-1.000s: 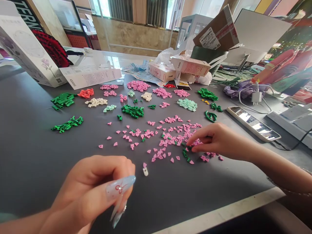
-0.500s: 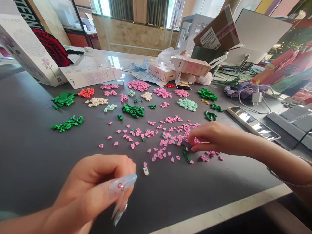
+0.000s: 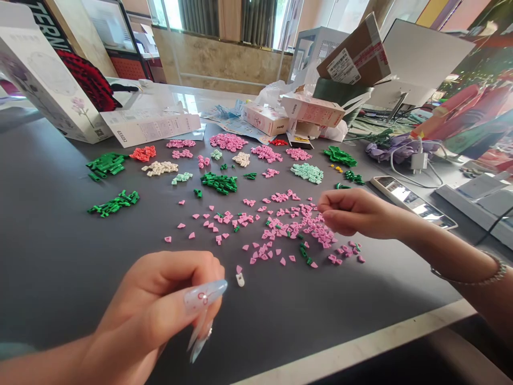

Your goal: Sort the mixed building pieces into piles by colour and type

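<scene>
My left hand (image 3: 168, 305) is closed above the near left of the dark table (image 3: 52, 256), its long pale nails showing and its fingers curled in. What they hold, if anything, is hidden. My right hand (image 3: 352, 214) has its fingers pressed together just above the pink building bricks (image 3: 316, 230); nothing shows between them. Small green pieces (image 3: 305, 254) lie among the scattered pink ones. A white rounded piece (image 3: 240, 279) rests just right of my left hand, with one pink piece touching or close beside it.
Sorted piles lie farther back: green bricks (image 3: 219, 183), mint bricks (image 3: 308, 172), cream bricks (image 3: 161, 168) and orange bricks (image 3: 143, 153). Behind stand a tall white box (image 3: 52, 80) and pink-white cartons (image 3: 264, 118). A phone-like slab (image 3: 412, 202) and a white charger (image 3: 419, 161) sit at right.
My right hand has lifted from among the pink bricks and its fingers have closed together. My left hand is nearly still. The view has shifted slightly.
</scene>
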`<state>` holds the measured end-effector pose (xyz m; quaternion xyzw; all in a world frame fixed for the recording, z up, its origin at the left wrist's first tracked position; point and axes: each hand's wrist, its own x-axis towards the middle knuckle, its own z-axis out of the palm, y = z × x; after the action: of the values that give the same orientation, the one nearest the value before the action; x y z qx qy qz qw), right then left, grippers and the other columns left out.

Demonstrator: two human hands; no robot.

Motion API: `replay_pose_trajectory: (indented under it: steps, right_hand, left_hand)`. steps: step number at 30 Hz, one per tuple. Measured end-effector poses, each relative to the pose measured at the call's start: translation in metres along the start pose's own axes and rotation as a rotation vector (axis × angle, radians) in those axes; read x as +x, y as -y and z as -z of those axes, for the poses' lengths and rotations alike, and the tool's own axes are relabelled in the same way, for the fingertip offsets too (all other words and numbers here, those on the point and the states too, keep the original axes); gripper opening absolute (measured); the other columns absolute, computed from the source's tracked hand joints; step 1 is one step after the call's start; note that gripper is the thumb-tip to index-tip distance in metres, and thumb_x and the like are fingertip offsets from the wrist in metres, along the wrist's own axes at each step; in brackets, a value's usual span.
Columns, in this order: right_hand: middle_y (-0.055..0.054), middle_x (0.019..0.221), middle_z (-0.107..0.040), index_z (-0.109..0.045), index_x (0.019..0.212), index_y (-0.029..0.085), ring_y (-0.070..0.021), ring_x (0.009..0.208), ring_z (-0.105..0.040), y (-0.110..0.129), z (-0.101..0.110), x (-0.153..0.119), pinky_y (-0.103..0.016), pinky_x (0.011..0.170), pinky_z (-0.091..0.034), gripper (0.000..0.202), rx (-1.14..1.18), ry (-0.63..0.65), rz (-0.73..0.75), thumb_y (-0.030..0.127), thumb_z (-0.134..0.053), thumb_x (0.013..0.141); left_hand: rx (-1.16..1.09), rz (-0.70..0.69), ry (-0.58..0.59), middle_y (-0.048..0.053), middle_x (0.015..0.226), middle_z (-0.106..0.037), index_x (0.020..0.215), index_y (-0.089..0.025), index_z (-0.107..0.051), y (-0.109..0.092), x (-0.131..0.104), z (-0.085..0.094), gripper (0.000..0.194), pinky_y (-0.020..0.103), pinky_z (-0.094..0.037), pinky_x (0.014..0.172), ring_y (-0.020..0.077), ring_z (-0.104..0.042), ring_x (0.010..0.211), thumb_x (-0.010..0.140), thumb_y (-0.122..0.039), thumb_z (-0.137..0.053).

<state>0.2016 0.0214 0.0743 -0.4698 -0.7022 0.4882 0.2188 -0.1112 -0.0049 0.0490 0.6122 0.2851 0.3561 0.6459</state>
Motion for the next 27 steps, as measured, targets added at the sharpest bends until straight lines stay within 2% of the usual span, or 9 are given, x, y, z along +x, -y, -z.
replay_pose_trajectory:
  steps: [3, 5, 8, 12, 14, 16, 19, 21, 27]
  right_hand:
    - [0.01, 0.052, -0.023, -0.042, 0.07, 0.022, -0.0051, 0.043, -0.012, -0.004, 0.001, 0.002, -0.016, 0.033, -0.011, 0.026, 0.484, -0.042, -0.023, 0.034, -0.061, 0.082]
    - [0.01, 0.053, -0.023, -0.046, 0.074, 0.022, -0.0047, 0.042, -0.007, -0.004, 0.001, 0.003, -0.014, 0.031, -0.007, 0.017, 0.679, -0.109, -0.042, 0.023, -0.063, 0.077]
    - [0.008, 0.055, -0.033, -0.053, 0.077, 0.02, -0.0039, 0.042, -0.009, 0.0, -0.002, 0.004, -0.014, 0.031, -0.006, 0.011, 0.797, -0.12, -0.121, 0.015, -0.059, 0.069]
    - [0.004, 0.058, -0.037, -0.054, 0.067, 0.017, -0.004, 0.044, -0.015, 0.006, -0.011, 0.006, -0.017, 0.033, -0.009, 0.009, 0.791, -0.123, -0.214, 0.024, -0.058, 0.07]
    - [0.006, 0.054, -0.031, -0.054, 0.063, 0.018, -0.0047, 0.043, -0.015, 0.01, -0.017, 0.007, -0.019, 0.035, -0.011, 0.022, 0.66, -0.142, -0.265, 0.034, -0.057, 0.077]
    - [0.007, 0.05, -0.027, -0.056, 0.061, 0.017, -0.0051, 0.043, -0.017, 0.013, -0.023, 0.007, -0.021, 0.037, -0.013, 0.03, 0.376, -0.162, -0.29, 0.041, -0.059, 0.078]
    - [0.006, 0.047, -0.035, -0.064, 0.063, 0.016, -0.0063, 0.044, -0.026, 0.018, -0.03, 0.006, -0.023, 0.041, -0.018, 0.027, -0.142, -0.194, -0.26, 0.041, -0.067, 0.072]
    - [0.005, 0.047, -0.039, -0.068, 0.067, 0.017, -0.0071, 0.045, -0.03, 0.02, -0.034, 0.006, -0.024, 0.043, -0.022, 0.024, -0.385, -0.225, -0.231, 0.04, -0.068, 0.072]
    - [0.005, 0.046, -0.042, -0.067, 0.067, 0.018, -0.0083, 0.046, -0.038, 0.02, -0.041, 0.01, -0.024, 0.049, -0.028, 0.015, -0.71, -0.23, -0.151, 0.027, -0.061, 0.077]
  left_hand:
    - [0.013, -0.002, -0.005, -0.002, 0.043, -0.051, 0.047, -0.022, -0.053, -0.001, 0.001, -0.001, 0.033, 0.021, -0.03, 0.035, 0.0106, -0.044, 0.041, 0.078, -0.034, -0.058]
    - [0.017, -0.007, -0.011, -0.002, 0.043, -0.05, 0.047, -0.022, -0.052, 0.0, 0.002, -0.001, 0.034, 0.022, -0.029, 0.035, 0.0106, -0.044, 0.041, 0.079, -0.034, -0.058]
    - [0.013, -0.011, -0.014, -0.002, 0.044, -0.05, 0.048, -0.022, -0.052, 0.001, 0.002, -0.001, 0.034, 0.022, -0.03, 0.036, 0.0106, -0.045, 0.041, 0.079, -0.034, -0.058]
    - [0.005, -0.011, -0.014, -0.002, 0.044, -0.051, 0.049, -0.022, -0.052, 0.003, 0.001, 0.001, 0.033, 0.023, -0.031, 0.037, 0.0109, -0.045, 0.042, 0.079, -0.034, -0.057]
    - [0.008, -0.007, -0.013, -0.002, 0.045, -0.051, 0.049, -0.022, -0.052, 0.003, 0.001, 0.002, 0.033, 0.023, -0.031, 0.037, 0.011, -0.044, 0.042, 0.079, -0.033, -0.056]
    - [0.01, -0.007, -0.01, -0.002, 0.044, -0.05, 0.049, -0.023, -0.053, 0.002, 0.001, 0.001, 0.032, 0.023, -0.031, 0.037, 0.011, -0.044, 0.042, 0.079, -0.033, -0.056]
    - [0.011, 0.006, -0.031, -0.002, 0.043, -0.05, 0.048, -0.023, -0.053, 0.001, 0.0, 0.0, 0.031, 0.022, -0.03, 0.035, 0.0111, -0.044, 0.041, 0.077, -0.033, -0.056]
    - [0.018, 0.008, -0.038, -0.002, 0.043, -0.05, 0.047, -0.023, -0.052, 0.0, -0.001, 0.0, 0.032, 0.022, -0.03, 0.035, 0.0112, -0.044, 0.041, 0.077, -0.032, -0.056]
    - [0.035, 0.005, -0.052, -0.002, 0.041, -0.048, 0.043, -0.022, -0.05, -0.005, 0.001, -0.003, 0.033, 0.021, -0.028, 0.033, 0.01, -0.04, 0.038, 0.074, -0.031, -0.056]
